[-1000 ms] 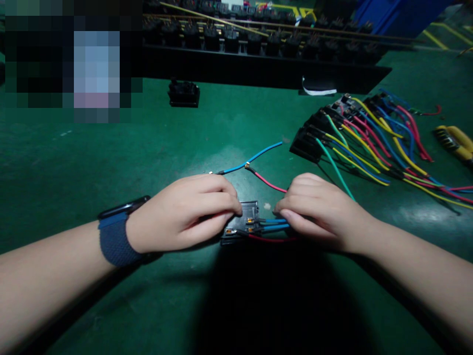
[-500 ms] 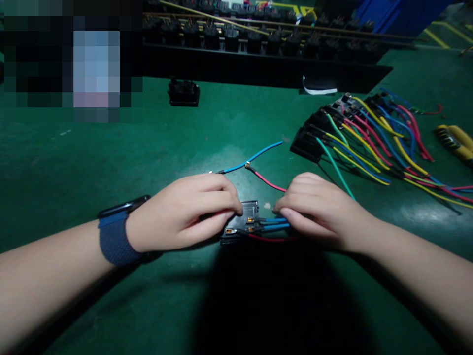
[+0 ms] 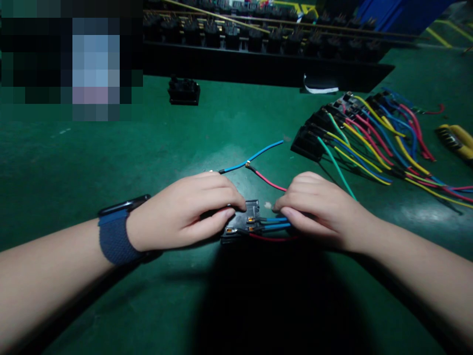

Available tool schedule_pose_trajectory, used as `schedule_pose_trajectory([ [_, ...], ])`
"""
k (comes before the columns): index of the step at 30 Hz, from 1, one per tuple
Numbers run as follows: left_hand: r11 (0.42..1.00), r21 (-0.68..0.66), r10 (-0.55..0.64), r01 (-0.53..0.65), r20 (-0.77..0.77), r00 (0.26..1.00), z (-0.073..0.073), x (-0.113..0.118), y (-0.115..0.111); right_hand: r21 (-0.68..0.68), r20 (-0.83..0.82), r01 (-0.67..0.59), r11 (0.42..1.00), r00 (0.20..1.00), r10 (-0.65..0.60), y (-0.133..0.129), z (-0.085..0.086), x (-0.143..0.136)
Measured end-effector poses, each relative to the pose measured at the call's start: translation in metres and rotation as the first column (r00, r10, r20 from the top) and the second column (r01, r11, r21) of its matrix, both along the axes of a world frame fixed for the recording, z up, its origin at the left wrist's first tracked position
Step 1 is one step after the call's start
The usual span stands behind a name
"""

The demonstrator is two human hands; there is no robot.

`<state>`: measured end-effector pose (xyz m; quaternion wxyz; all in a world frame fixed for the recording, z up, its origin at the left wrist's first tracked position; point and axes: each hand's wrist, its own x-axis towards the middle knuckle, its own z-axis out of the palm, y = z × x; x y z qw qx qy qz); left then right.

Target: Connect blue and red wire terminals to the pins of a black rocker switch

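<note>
Low in the middle lies a small black plastic socket (image 3: pixel 241 218) with brass terminals on its upper side. My left hand (image 3: pixel 195 209) is closed on its left part, the index finger curled over the top. From the socket's right side run two blue wires (image 3: pixel 271 223), and my right hand (image 3: pixel 318 209) has thumb and finger closed around them. A red wire (image 3: pixel 275 239) leaves the socket below and passes under my right hand. Just beyond my hands lie a loose blue wire (image 3: pixel 264 151) and a loose red wire (image 3: pixel 268 182), each with a metal terminal.
Wired black sockets (image 3: pixel 308 140) lie at the right, with yellow, red, blue and green wires trailing. Yellow-handled pliers (image 3: pixel 456 143) rest at the far right. A single black socket (image 3: pixel 184 92) sits farther back, before a long black panel (image 3: pixel 229 64) carrying rows of sockets.
My left index finger has shifted slightly to the right on the socket, and the thumb now shows a little apart from it. My right hand stays on the blue wires.
</note>
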<state>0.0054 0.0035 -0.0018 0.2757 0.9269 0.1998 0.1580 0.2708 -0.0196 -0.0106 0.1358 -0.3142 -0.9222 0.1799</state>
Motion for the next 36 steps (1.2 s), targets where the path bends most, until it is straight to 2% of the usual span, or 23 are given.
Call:
schedule_pose_trajectory([
  [36,1.0,-0.022,-0.001,0.001,-0.009,1.0,-0.0012,0.0018,0.0018,-0.006,0.0,-0.002,1.0,1.0,0.002,0.0005,-0.0005,0.0003],
])
